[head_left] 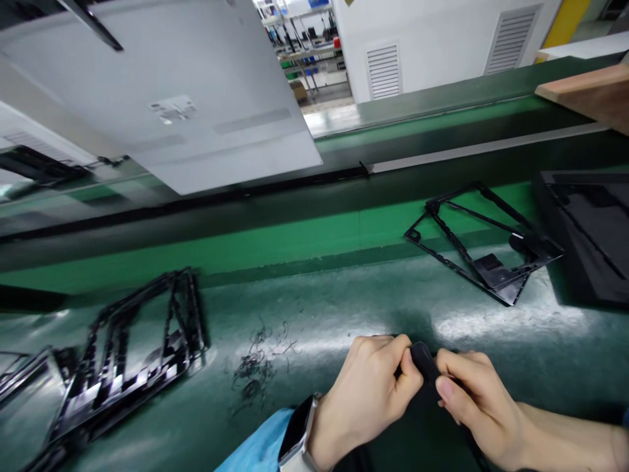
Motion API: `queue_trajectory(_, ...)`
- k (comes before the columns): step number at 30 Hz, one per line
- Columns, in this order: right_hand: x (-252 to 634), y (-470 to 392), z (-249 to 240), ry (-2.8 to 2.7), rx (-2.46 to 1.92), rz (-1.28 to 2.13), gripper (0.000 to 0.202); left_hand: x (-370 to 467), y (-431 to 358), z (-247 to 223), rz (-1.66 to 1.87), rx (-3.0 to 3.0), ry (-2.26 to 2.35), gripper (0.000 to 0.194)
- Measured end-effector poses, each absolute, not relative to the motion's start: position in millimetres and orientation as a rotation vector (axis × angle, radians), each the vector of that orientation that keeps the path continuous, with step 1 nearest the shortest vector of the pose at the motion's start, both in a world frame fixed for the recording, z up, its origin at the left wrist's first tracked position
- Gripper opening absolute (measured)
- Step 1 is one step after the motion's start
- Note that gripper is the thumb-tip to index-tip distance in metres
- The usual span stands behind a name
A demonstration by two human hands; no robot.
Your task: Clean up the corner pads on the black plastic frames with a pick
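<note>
A black part (424, 362) sits between the left hand (368, 383) and right hand (486, 406), fingers (456, 397) of both pinching it; I judge it light and stiff, best gripped by its edges. Left of the fingers, dark strands (253, 370) clutter the surface (344, 305), then black frames (119, 337); ahead-right, overlapping frames (491, 269); ahead-left, a pale panel (221, 78) may block reach.

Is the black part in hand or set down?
In hand: the left fingers and right fingers both close on the black part.
</note>
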State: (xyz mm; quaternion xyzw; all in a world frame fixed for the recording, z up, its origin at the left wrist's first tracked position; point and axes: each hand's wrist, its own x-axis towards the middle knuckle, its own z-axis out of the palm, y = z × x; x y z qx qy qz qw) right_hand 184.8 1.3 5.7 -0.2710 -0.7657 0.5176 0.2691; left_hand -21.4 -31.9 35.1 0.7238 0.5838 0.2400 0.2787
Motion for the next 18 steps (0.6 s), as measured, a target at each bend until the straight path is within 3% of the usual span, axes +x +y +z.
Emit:
queue_trajectory(10, 185.4, 3.4, 11.3, -2.036, -0.697, 1.379, 0.048, -20.3, -33.7, 36.7, 0.732, 1.913, 1.501, 0.020)
queue_trajectory(18, 187.0, 4.1, 12.4, -2.052, -0.668, 1.388, 0.045, -17.6, -35.2, 33.7, 0.822, 1.850, 1.469, 0.029)
